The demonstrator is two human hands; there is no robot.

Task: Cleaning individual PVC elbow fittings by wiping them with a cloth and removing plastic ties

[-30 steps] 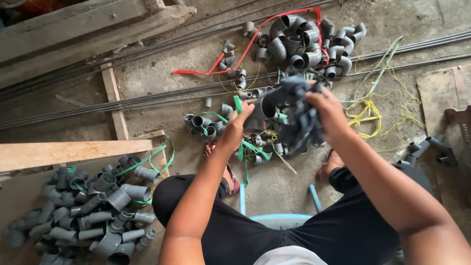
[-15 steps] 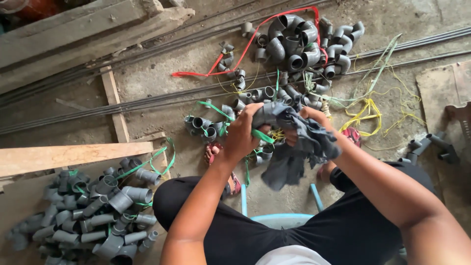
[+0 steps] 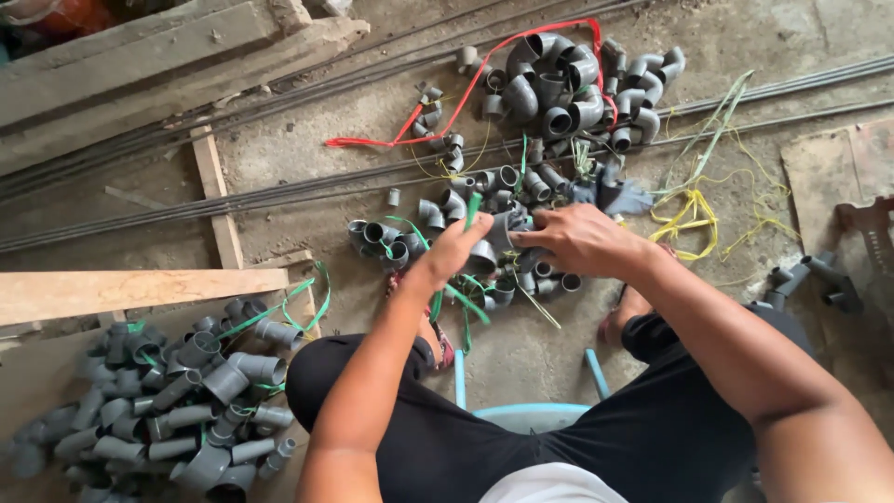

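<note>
Grip: left hand [image 3: 458, 247] pinches green plastic strap [image 3: 472, 210]; right hand [image 3: 579, 240] clamps grey plastic pipe elbows [image 3: 503, 244].
Reason: likely bundling.

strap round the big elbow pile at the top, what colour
Red strap, looped around the grey pipe elbows; head view.

A heap of large grey pipe elbows [image 3: 568, 84] looped with a red strap [image 3: 447, 107] lies on the concrete floor [image 3: 307, 158], crossed by thin steel rods [image 3: 186, 200]. Grey fittings tied with green strapping [image 3: 172, 391] pile up beside a pale wooden plank [image 3: 121, 289], with tangled yellow cord [image 3: 689, 214] near weathered timber beams [image 3: 140, 65]
</note>
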